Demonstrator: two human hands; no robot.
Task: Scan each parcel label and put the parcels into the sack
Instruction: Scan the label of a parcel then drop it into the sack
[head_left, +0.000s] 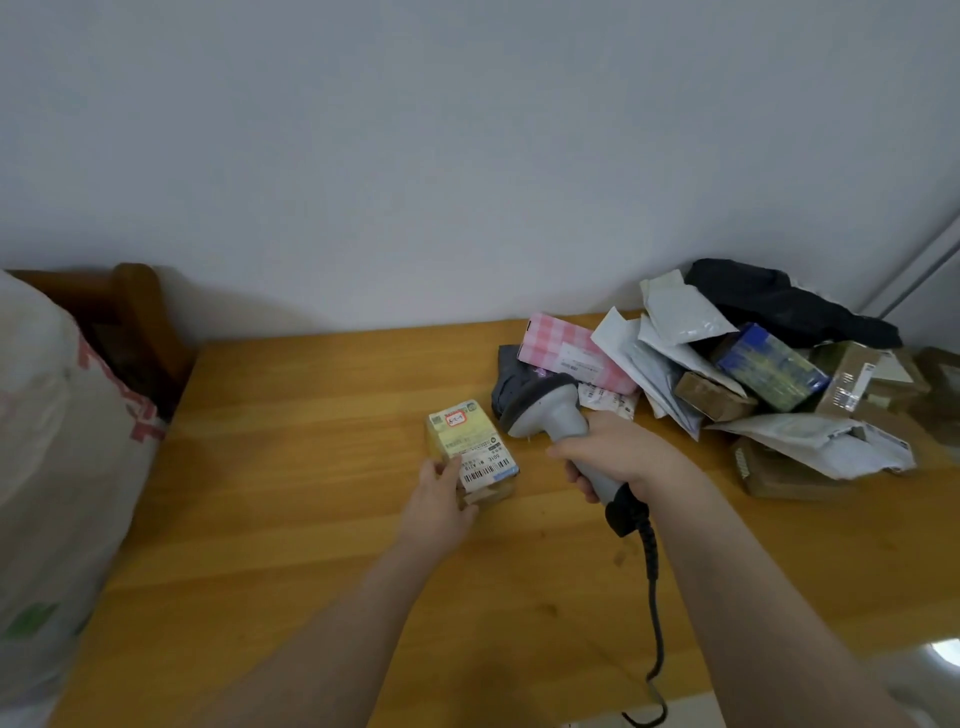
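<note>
Gripping the small yellowish box-shaped parcel (475, 447) label-up, the left hand (439, 501) is presenting it; just right, the right hand (618, 457) is clasping the grey corded scanner (545, 410).

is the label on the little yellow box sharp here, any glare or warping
Head view: the yellow parcel's label is soft, bars visible but print unreadable; light is flat, with a soft shadow on the wall; one glare patch at the lower right corner; wide-angle warping shows in the table and its slanting edges.
</note>
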